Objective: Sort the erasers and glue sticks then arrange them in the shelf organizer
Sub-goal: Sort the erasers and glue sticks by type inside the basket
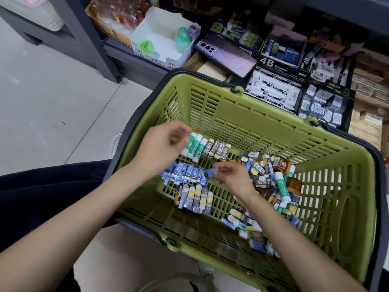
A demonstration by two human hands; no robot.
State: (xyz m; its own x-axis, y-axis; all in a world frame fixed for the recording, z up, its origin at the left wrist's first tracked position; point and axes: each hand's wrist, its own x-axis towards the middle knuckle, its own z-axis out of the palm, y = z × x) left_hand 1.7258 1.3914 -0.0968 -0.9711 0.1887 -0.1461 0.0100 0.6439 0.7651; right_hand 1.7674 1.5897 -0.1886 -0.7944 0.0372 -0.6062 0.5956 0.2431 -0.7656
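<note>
Sorting is judged about half done: in the olive-green slatted plastic basket [231, 114], rows have been laid of green-and-white glue sticks [195, 145], brown-sleeved 2B erasers [219, 149], blue-sleeved erasers [185, 175] and yellow-and-blue-sleeved erasers [195, 199]. A mixed heap [273, 178] is left at the right, and the black cardboard shelf organizer [277, 89] behind is not yet being stocked. A small blue eraser [211, 172] is pinched by the right hand [231, 175] beside its row; the left hand [162, 144] is curled at the glue sticks, blurred, hold not discernible.
</note>
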